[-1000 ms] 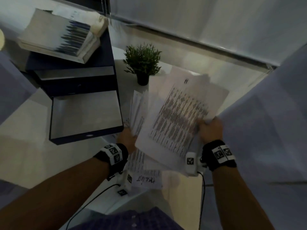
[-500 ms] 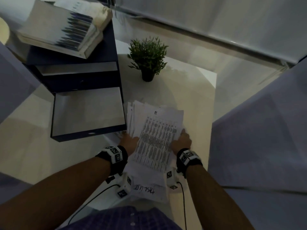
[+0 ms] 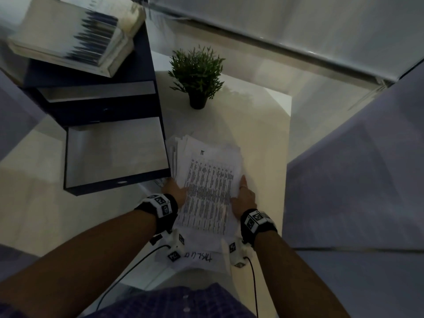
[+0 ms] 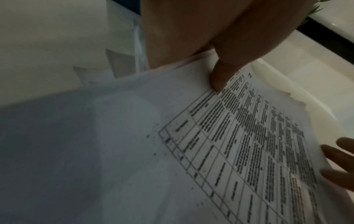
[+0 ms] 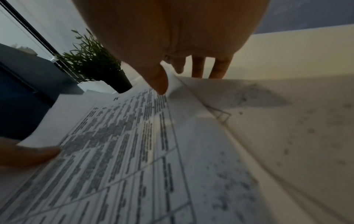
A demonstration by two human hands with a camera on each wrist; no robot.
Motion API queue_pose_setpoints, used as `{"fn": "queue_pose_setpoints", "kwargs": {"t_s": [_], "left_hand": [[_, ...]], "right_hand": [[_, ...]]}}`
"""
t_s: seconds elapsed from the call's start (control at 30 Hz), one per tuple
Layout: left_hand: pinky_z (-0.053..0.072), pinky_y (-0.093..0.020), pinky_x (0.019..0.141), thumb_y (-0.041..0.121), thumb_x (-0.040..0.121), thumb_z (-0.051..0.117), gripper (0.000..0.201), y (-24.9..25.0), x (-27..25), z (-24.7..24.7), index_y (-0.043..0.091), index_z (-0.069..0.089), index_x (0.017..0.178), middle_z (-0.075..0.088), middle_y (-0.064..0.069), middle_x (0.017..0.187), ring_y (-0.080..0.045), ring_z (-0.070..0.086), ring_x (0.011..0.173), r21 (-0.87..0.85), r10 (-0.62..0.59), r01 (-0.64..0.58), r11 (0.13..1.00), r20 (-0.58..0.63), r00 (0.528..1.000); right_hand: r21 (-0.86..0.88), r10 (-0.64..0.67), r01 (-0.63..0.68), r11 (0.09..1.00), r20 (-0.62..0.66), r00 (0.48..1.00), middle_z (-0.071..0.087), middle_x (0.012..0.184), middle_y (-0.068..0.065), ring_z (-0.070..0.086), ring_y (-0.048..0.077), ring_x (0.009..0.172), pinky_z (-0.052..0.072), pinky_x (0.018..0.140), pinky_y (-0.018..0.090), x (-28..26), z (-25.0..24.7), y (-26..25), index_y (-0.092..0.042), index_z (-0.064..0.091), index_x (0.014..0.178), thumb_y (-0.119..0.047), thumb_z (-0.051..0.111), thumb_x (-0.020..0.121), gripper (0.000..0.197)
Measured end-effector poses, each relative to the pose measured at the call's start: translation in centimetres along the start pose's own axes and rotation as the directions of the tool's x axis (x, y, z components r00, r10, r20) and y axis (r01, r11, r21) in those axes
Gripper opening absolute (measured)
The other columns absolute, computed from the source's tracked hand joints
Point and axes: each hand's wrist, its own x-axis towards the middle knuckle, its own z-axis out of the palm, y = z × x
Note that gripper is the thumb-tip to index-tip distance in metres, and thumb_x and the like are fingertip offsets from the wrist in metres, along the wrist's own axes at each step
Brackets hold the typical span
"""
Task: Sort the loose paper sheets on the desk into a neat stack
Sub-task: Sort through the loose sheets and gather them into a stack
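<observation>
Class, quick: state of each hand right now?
Left hand: holding the paper stack, thumb on top.
Right hand: holding the same stack's right edge.

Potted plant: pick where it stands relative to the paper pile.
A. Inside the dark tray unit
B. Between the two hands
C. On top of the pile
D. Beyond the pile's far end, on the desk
D: the potted plant stands on the white desk past the far edge of the paper pile, apart from it and clear of both hands.
</observation>
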Motion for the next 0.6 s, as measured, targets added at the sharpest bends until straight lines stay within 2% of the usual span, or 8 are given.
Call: {"fn": "queue_pose_setpoints", "kwargs": {"t_s": [0.07, 0.13, 0.23, 0.37, 0.43, 0.47, 0.53, 0.6], "left_hand": [[0.043, -0.038, 0.103, 0.021, 0.093, 0.06, 0.056, 0.1, -1.3, -0.2, -0.001, 0.039, 0.14, 0.05, -0.02, 0.138, -0.035, 0.052, 0.122, -0.026, 0.083, -0.084, 0.996, -0.02, 0.996], [0.043, -0.033, 0.099, 0.016, 0.094, 0.059, 0.046, 0.5, -2.7, -0.5, 0.001, 0.045, 0.136, 0.055, -0.017, 0.132, -0.032, 0.054, 0.119, -0.068, 0.185, -0.185, 0.98, -0.01, 0.983], [0.042, -0.03, 0.099, 0.011, 0.095, 0.057, 0.038, 1.5, -5.2, -1.7, 0.009, 0.047, 0.132, 0.057, -0.005, 0.121, -0.023, 0.055, 0.113, -0.208, 0.302, -0.296, 0.932, 0.0, 0.953], [0.048, -0.035, 0.1, 0.011, 0.093, 0.061, 0.044, 4.2, -7.2, -4.7, 0.015, 0.049, 0.135, 0.062, 0.0, 0.126, -0.02, 0.06, 0.115, -0.379, 0.455, -0.413, 0.828, 0.024, 0.89], [0.05, -0.031, 0.096, 0.009, 0.092, 0.063, 0.047, 6.0, -7.9, -6.6, 0.015, 0.05, 0.137, 0.064, 0.002, 0.126, -0.015, 0.062, 0.114, -0.432, 0.519, -0.471, 0.769, -0.006, 0.854], [0.051, -0.029, 0.095, 0.007, 0.092, 0.063, 0.046, 7.0, -8.2, -7.5, 0.015, 0.051, 0.136, 0.065, 0.003, 0.125, -0.013, 0.063, 0.113, -0.443, 0.547, -0.505, 0.741, -0.039, 0.836], [0.053, -0.021, 0.091, 0.006, 0.093, 0.06, 0.043, 8.8, -8.8, -8.8, 0.013, 0.051, 0.134, 0.065, 0.007, 0.122, -0.004, 0.064, 0.108, -0.449, 0.6, -0.581, 0.679, -0.117, 0.791], [0.05, -0.01, 0.088, 0.008, 0.097, 0.054, 0.04, 9.8, -9.2, -9.2, 0.013, 0.045, 0.136, 0.061, 0.008, 0.125, 0.006, 0.06, 0.108, -0.422, 0.646, -0.667, 0.614, -0.217, 0.732]], "right_hand": [[0.049, -0.025, 0.024, 0.998, 0.013, 1.0, 0.029, 0.155, 0.01, 0.039, 0.028, 0.136, 0.033, 0.107, 0.026, -0.4, -0.2, -0.2, -0.017, -0.003, 0.154, -0.017, 0.058, 0.093, 0.087], [0.089, -0.027, 0.027, 0.996, -0.008, 1.0, 0.024, 0.157, 0.008, 0.031, 0.026, 0.142, 0.028, 0.113, 0.029, -0.5, -0.6, 0.0, -0.01, 0.0, 0.154, -0.027, 0.069, 0.087, 0.098], [0.222, 0.012, 0.002, 0.975, -0.06, 0.998, 0.022, 0.158, 0.006, 0.029, 0.029, 0.143, 0.033, 0.113, 0.036, -1.0, -2.3, -0.2, -0.013, 0.003, 0.154, -0.041, 0.081, 0.073, 0.116], [0.515, -0.047, 0.102, 0.851, -0.118, 0.992, 0.035, 0.153, 0.008, 0.044, 0.03, 0.134, 0.045, 0.104, 0.045, -2.4, -6.6, -2.6, -0.021, 0.015, 0.153, -0.034, 0.087, 0.064, 0.116], [0.543, -0.127, 0.201, 0.815, -0.171, 0.977, 0.05, 0.143, 0.01, 0.056, 0.027, 0.123, 0.052, 0.097, 0.045, -3.3, -8.9, -4.6, -0.018, 0.034, 0.147, -0.043, 0.087, 0.06, 0.105], [0.559, -0.176, 0.271, 0.783, -0.218, 0.96, 0.059, 0.132, 0.008, 0.064, 0.021, 0.113, 0.056, 0.09, 0.04, -3.9, -10.0, -5.7, -0.014, 0.047, 0.139, -0.039, 0.085, 0.064, 0.087], [0.548, -0.239, 0.405, 0.732, -0.349, 0.906, 0.069, 0.11, 0.003, 0.069, -0.002, 0.088, 0.059, 0.075, 0.021, -5.4, -12.0, -8.0, -0.01, 0.063, 0.118, -0.018, 0.08, 0.077, 0.045], [0.529, -0.303, 0.522, 0.669, -0.448, 0.841, 0.069, 0.099, 0.001, 0.066, -0.008, 0.078, 0.055, 0.068, 0.012, -6.6, -13.0, -10.1, -0.007, 0.067, 0.108, -0.009, 0.077, 0.079, 0.031]]}}
